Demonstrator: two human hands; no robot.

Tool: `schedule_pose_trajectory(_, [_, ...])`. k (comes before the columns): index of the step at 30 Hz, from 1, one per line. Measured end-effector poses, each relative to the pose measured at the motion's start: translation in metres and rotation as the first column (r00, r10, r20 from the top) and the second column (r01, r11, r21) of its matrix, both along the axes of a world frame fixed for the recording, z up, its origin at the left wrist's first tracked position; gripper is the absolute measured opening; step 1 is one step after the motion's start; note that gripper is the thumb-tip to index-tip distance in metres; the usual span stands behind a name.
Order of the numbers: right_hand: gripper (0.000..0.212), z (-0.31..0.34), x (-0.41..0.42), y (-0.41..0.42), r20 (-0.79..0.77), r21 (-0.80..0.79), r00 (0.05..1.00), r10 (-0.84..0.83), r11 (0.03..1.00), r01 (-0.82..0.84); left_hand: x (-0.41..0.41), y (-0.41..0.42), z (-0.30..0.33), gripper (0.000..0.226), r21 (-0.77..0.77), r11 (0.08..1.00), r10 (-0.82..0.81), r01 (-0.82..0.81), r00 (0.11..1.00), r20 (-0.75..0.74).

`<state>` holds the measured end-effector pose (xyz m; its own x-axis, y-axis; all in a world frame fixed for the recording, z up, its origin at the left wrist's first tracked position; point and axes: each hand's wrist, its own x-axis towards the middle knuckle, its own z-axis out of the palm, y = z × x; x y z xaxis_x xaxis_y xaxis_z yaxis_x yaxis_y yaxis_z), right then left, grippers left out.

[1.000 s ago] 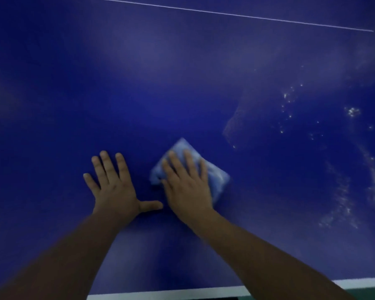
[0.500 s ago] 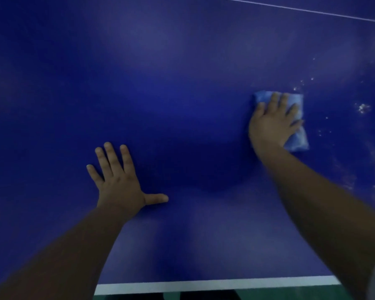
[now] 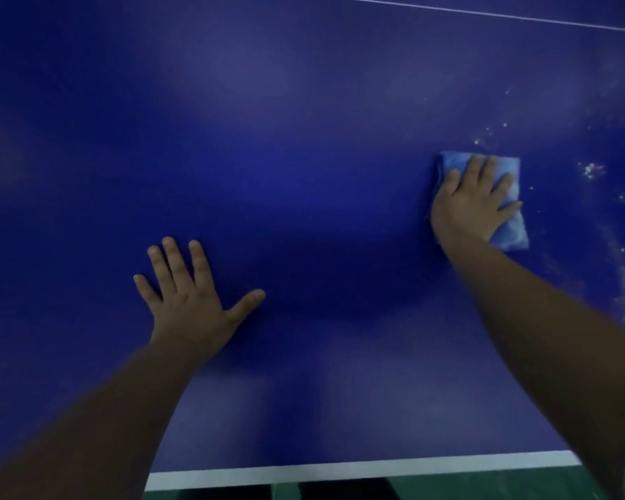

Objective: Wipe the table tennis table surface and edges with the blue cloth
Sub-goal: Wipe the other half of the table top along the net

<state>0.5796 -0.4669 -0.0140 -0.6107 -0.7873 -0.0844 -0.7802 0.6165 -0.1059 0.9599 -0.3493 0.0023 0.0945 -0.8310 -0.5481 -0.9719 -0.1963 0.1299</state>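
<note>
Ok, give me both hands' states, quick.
Left hand: open, flat on the table, holding nothing.
Right hand: open, fingers straight, pressing the blue cloth onto the table.

No legible text — none anywhere

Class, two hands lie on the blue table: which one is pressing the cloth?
The right hand: its straight fingers lie flat on the blue cloth. The left hand rests spread on the bare table, apart from the cloth.
</note>
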Motion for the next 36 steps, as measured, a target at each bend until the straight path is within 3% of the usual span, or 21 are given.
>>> schedule_pose_trajectory(1, [0.062,-0.001,0.018,0.008,-0.023,-0.006,0.999,0.024,1.000,-0.024,-0.001,0.001,-0.002,0.125,-0.034,0.999,0.013,-0.013,1.000,-0.014])
schedule_pose_trajectory(3, [0.064,-0.010,0.059,0.042,-0.039,-0.030,0.964,0.264,0.964,-0.265,-0.002,0.004,-0.006,0.114,-0.097,0.995,0.024,-0.026,1.000,-0.020])
schedule_pose_trajectory(4, [0.063,-0.014,0.076,0.067,-0.036,-0.022,0.893,0.449,0.893,-0.450,-0.003,0.005,-0.009,0.111,-0.128,0.991,0.026,-0.028,1.000,-0.011])
schedule_pose_trajectory(6, [0.059,-0.013,0.078,0.108,-0.027,0.023,0.623,0.782,0.624,-0.781,-0.004,0.007,-0.011,0.109,-0.170,0.985,0.038,-0.036,0.999,0.007])
schedule_pose_trajectory(7, [0.058,-0.008,0.058,0.110,-0.004,0.031,0.497,0.868,0.497,-0.867,-0.004,0.008,-0.013,0.108,-0.184,0.982,0.036,-0.033,0.999,0.017])
schedule_pose_trajectory(8, [0.059,-0.006,0.030,0.101,-0.004,0.034,0.455,0.890,0.455,-0.890,-0.004,0.009,-0.014,0.108,-0.197,0.980,0.032,-0.026,0.999,0.031])
schedule_pose_trajectory(10, [0.066,-0.002,-0.028,0.072,-0.070,0.053,0.616,0.785,0.619,-0.783,-0.003,0.009,-0.016,0.108,-0.212,0.977,0.028,-0.017,0.998,0.050])
schedule_pose_trajectory(12, [0.076,0.005,-0.074,0.043,-0.027,0.100,0.864,0.502,0.862,-0.497,-0.004,0.010,-0.016,0.107,-0.223,0.975,0.026,-0.013,0.998,0.057])
schedule_pose_trajectory(13, [0.081,0.009,-0.079,0.034,0.010,0.100,0.939,0.344,0.934,-0.343,-0.005,0.011,-0.016,0.106,-0.242,0.970,0.031,-0.016,0.998,0.057])
schedule_pose_trajectory(15, [0.084,0.008,-0.049,0.026,0.018,0.088,0.983,0.184,0.979,-0.185,-0.009,0.010,-0.014,0.099,-0.326,0.945,0.024,-0.012,0.999,0.033])
schedule_pose_trajectory(16, [0.080,0.004,-0.024,0.028,-0.001,0.073,0.973,0.232,0.970,-0.231,-0.014,0.007,-0.014,0.094,-0.370,0.929,0.003,0.002,1.000,0.014])
schedule_pose_trajectory(18, [0.066,-0.007,0.039,0.042,-0.043,0.022,0.842,0.538,0.843,-0.538,-0.027,-0.007,-0.013,0.085,-0.427,0.903,-0.059,0.042,0.998,-0.027])
schedule_pose_trajectory(20, [0.058,-0.013,0.092,0.053,-0.054,-0.022,0.600,0.798,0.600,-0.800,-0.044,-0.034,-0.012,0.080,-0.474,0.879,-0.099,0.054,0.992,-0.072])
schedule_pose_trajectory(23, [0.058,-0.012,0.123,0.018,0.027,-0.027,0.388,0.921,0.388,-0.921,-0.071,-0.075,-0.010,0.076,-0.519,0.854,-0.110,0.037,0.988,-0.110])
schedule_pose_trajectory(26, [0.058,-0.016,0.108,-0.042,-0.018,-0.024,0.306,0.952,0.306,-0.952,-0.094,-0.111,-0.013,0.081,-0.498,0.866,-0.110,0.039,0.987,-0.114])
schedule_pose_trajectory(27, [0.059,-0.018,0.089,-0.065,-0.038,-0.006,0.340,0.940,0.340,-0.940,-0.100,-0.124,-0.015,0.083,-0.476,0.878,-0.123,0.058,0.987,-0.105])
schedule_pose_trajectory(29, [0.063,-0.021,0.029,-0.112,-0.073,0.058,0.524,0.849,0.528,-0.847,-0.109,-0.149,-0.016,0.080,-0.433,0.896,-0.147,0.100,0.986,-0.076])
schedule_pose_trajectory(30, [0.064,-0.019,-0.009,-0.133,-0.107,0.059,0.668,0.737,0.675,-0.736,-0.113,-0.159,-0.017,0.079,-0.411,0.905,-0.152,0.115,0.987,-0.060])
schedule_pose_trajectory(32, [0.061,-0.011,-0.078,-0.156,-0.093,0.060,0.935,0.342,0.939,-0.338,-0.119,-0.172,-0.020,0.081,-0.369,0.921,-0.144,0.122,0.989,-0.034])
schedule_pose_trajectory(34, [0.059,-0.002,-0.096,-0.157,0.014,0.047,1.000,-0.011,0.999,0.010,-0.122,-0.174,-0.023,0.082,-0.343,0.929,-0.143,0.140,0.990,0.016])
schedule_pose_trajectory(36, [0.060,-0.005,-0.065,-0.149,-0.021,0.029,1.000,0.013,1.000,-0.012,-0.123,-0.174,-0.026,0.080,-0.330,0.929,-0.157,0.164,0.986,0.048])
